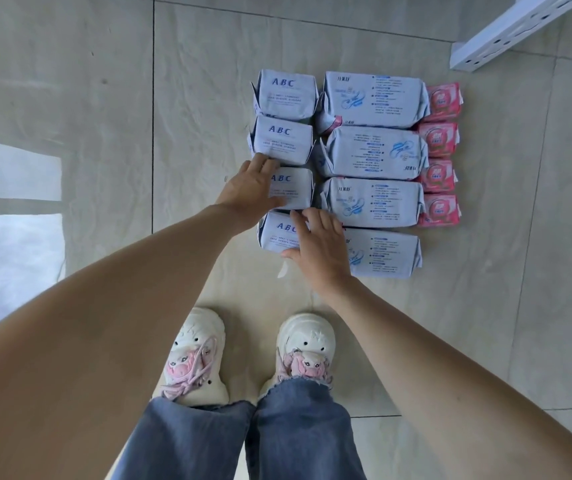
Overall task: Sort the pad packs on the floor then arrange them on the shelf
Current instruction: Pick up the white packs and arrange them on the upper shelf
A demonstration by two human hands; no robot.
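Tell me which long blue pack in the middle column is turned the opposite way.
The second long blue pack from the far end: its print reads upside down and its logo sits at the right, unlike the other three.

I'm reading "ABC" in blue on four small pale-blue packs [284, 95] stacked in a column at frame centre. The longer blue packs [372, 98] to their right are carrying print too small to read; the pink packs' [443, 98] logo is staying illegible.
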